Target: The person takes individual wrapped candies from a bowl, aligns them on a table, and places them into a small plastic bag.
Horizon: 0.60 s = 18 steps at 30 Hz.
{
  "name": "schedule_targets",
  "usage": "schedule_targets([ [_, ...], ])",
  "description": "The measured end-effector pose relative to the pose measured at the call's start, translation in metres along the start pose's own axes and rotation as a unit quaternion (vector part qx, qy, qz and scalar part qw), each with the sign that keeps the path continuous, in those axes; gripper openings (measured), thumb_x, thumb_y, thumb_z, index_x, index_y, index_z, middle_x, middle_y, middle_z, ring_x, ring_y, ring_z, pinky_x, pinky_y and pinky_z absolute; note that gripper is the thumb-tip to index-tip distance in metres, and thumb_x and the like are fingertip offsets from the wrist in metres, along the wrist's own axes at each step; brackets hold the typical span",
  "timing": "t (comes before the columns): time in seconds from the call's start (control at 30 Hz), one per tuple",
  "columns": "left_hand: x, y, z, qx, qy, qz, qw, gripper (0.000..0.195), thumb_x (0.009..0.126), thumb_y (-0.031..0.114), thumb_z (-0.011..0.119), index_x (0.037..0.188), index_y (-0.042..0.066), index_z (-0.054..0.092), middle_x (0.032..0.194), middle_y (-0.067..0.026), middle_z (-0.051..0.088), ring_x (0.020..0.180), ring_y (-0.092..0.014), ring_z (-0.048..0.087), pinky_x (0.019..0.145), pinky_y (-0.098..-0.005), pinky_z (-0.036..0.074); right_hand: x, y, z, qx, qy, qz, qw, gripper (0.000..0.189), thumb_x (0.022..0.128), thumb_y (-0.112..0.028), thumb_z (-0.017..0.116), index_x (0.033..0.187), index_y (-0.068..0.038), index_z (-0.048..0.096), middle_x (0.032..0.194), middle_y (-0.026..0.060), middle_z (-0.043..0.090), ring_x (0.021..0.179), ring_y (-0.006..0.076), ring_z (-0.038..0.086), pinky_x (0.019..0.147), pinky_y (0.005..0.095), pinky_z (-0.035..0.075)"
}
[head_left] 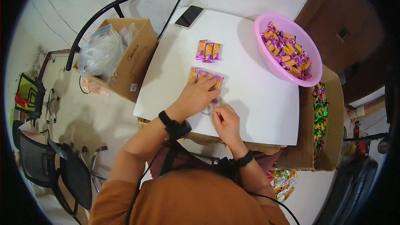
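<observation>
A clear plastic bag [222,84] with several orange-and-purple wrapped snack bars inside lies flat on the white table. Across it, my left hand [198,95] presses down with fingers apart, hiding much of the bag's middle. My right hand [227,122] is curled at the bag's near end, its thumb and forefinger pinching the plastic edge. Beyond the bag, three loose snack bars [208,51] rest side by side on the tabletop.
On the white table [250,109], a pink basin [261,47] of wrapped bars stands at right and a smartphone [189,16] at the back. A cardboard box [137,65] of clear bags is left. Another cardboard box [332,125] holds green-wrapped sweets. Office chairs [73,175] stand lower left.
</observation>
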<state>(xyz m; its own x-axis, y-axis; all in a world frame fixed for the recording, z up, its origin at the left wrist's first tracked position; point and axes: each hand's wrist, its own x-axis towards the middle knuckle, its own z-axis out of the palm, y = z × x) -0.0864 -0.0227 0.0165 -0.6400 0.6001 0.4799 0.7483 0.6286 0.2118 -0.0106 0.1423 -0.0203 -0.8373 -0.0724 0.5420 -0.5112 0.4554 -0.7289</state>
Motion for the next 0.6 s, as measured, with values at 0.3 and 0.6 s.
schedule_targets([
  [0.3,0.029,-0.079,-0.012,-0.096,-0.018,-0.074,0.992,0.044,0.081,0.014,0.066,0.125,0.012,0.062,0.126,-0.0173,0.059,0.122,-0.039,0.052,0.102,-0.045,0.044,0.0,0.001,0.001,-0.004,-0.023,0.037,0.999,0.004,0.085,0.001,0.066,0.087,-0.001,0.063,0.079,0.0091,0.056,0.066,0.0186,0.054,0.058,0.0287,0.044],
  [0.6,0.051,-0.124,0.009,0.039,-0.074,-0.136,0.987,0.027,0.085,0.002,0.053,0.107,0.007,0.067,0.108,-0.0165,0.064,0.103,-0.037,0.06,0.089,-0.0441,0.05,0.0,0.003,-0.002,-0.044,-0.02,0.009,0.999,0.004,0.086,-0.001,0.065,0.088,-0.002,0.062,0.088,0.0089,0.057,0.069,0.0165,0.055,0.058,0.0274,0.046],
])
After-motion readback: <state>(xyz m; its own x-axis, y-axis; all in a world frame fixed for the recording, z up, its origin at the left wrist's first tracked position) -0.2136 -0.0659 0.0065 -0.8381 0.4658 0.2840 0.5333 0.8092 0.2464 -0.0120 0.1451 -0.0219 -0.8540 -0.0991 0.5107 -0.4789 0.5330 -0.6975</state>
